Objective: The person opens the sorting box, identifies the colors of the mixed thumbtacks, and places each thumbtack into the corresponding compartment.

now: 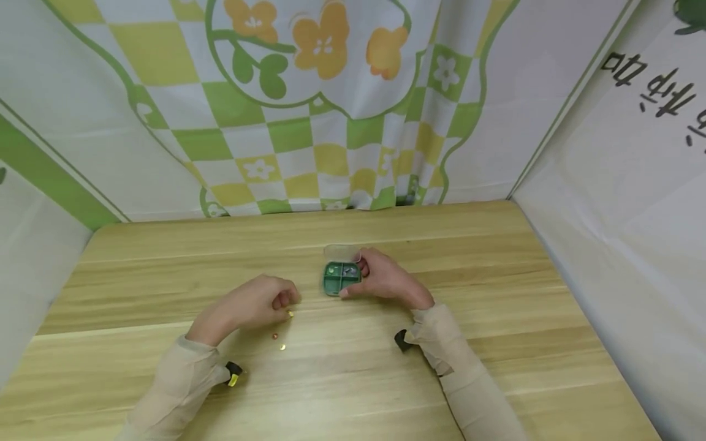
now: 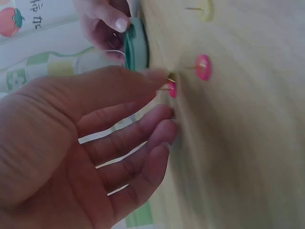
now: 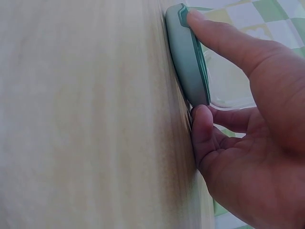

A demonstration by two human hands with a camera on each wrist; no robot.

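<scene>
My right hand [image 1: 388, 278] grips a small green pill box [image 1: 333, 285] from its right side, thumb at the near edge and fingers towards the back. Its clear lid [image 1: 339, 251] stands open; small pieces lie in the two far compartments. In the right wrist view, the thumb presses one end of the box [image 3: 186, 57]. My left hand [image 1: 259, 303] is low over the table, its thumb and forefinger tips at a thumbtack [image 1: 290, 314]. In the left wrist view, a pink thumbtack [image 2: 172, 88] shows by those fingertips; whether they pinch it is unclear.
Nearer than the left fingertips, a pink thumbtack [image 2: 203, 67] and a yellow thumbtack [image 2: 207, 10] lie pins up on the wooden table [image 1: 331, 386]. A checked cloth [image 1: 298, 135] hangs behind the table. A white panel [image 1: 623, 202] stands at the right.
</scene>
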